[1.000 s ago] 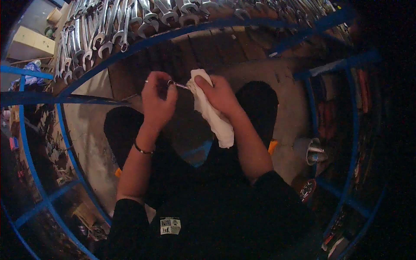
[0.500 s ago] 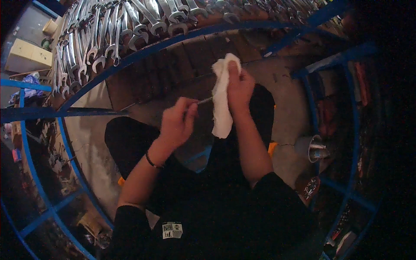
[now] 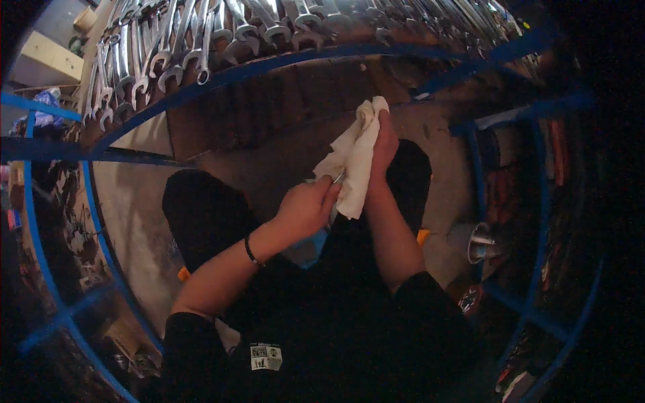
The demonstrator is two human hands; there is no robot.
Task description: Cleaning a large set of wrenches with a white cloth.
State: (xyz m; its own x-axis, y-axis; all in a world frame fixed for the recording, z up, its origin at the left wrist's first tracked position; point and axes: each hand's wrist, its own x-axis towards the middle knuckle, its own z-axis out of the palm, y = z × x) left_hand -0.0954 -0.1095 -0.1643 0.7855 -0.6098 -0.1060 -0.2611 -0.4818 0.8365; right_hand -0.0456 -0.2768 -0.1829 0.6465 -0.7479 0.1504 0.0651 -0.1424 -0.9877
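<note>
My right hand (image 3: 385,148) is closed round a white cloth (image 3: 359,164), which hangs folded in front of its palm and fingers. In my left hand (image 3: 304,209) is a slim metal tool (image 3: 338,178), pinched between thumb and fingers. Only a short bright piece of the tool shows, and it runs into the folds of the cloth. Its ends are hidden, so I cannot tell its exact kind. Both hands are close together above my knees, with the left hand's fingertips at the cloth's lower edge.
Many steel wrenches (image 3: 180,50) lie in rows on a bench at the far side, behind a blue metal rail (image 3: 269,67). Blue shelf frames stand at the left (image 3: 40,242) and right (image 3: 543,201). A metal bucket (image 3: 463,242) is on the floor at the right.
My left hand has moved right and inward, bringing the metal tool into the cloth. The cloth has spread out to the left and tilted, and my right hand has shifted slightly right and nearer.
</note>
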